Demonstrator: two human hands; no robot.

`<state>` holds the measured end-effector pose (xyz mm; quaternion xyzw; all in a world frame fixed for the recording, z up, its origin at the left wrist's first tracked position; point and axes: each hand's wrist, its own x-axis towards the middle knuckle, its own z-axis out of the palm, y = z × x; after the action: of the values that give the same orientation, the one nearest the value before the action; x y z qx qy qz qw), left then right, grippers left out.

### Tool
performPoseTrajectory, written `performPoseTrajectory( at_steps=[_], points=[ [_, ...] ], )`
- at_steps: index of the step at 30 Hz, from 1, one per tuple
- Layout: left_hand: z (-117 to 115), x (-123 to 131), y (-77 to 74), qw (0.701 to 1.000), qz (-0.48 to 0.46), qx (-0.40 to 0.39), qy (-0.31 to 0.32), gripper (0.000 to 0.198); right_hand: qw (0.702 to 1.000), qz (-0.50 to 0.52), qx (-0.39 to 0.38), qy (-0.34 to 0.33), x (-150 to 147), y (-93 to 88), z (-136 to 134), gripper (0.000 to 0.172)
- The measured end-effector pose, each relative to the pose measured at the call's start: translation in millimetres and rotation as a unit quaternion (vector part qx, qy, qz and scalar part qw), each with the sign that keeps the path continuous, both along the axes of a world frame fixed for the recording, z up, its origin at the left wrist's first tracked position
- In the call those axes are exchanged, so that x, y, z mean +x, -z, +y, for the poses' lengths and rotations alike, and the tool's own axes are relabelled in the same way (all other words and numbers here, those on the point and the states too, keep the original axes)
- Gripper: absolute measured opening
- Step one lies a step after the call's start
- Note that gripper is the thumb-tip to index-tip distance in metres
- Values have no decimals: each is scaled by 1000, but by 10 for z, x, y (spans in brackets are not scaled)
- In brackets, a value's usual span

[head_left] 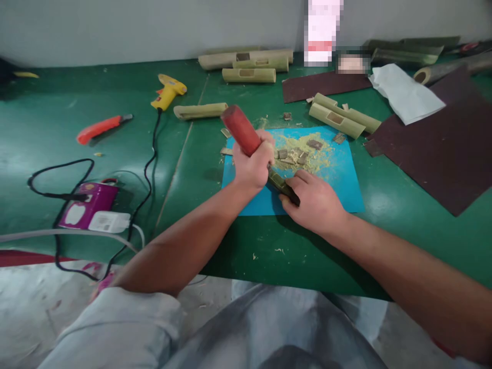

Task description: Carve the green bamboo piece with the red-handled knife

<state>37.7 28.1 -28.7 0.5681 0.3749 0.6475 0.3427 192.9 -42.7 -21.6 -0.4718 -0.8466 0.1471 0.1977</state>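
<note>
My left hand point(251, 161) is closed round the thick red handle point(243, 131) of a tool, which slants up and to the left. The tool's working end is hidden behind my fingers, so its kind does not show. My right hand point(313, 200) grips the near end of a dark green bamboo piece point(280, 182), whose far end reaches my left hand. Both hands are over a blue sheet point(342, 179) on the table. Pale shavings point(323, 156) and cut bamboo chips point(302, 155) lie on the sheet just beyond my hands.
On the green table point(207, 215) are a yellow glue gun point(168, 93), a red utility knife point(102, 128) and a purple power strip point(90, 205) with cords. Notched bamboo tubes point(249, 76) lie at the back. Brown sheets point(442, 148) and white paper point(407, 95) are at right.
</note>
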Motion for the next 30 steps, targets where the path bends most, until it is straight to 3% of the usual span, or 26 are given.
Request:
performPoseTrajectory(
  at_steps=[8,24,30],
  points=[
    [15,41,-8,998,44,-16,-42,51,1000,-7,17,-2,-13,6,-23,18],
    [-24,55,-70,996,86,2,-5,47,1000,-11,4,-11,-37,-23,-41,19],
    [-20,33,-61,998,52,-27,-11,43,1000,-11,3,0,-17,-11,-28,18]
  ],
)
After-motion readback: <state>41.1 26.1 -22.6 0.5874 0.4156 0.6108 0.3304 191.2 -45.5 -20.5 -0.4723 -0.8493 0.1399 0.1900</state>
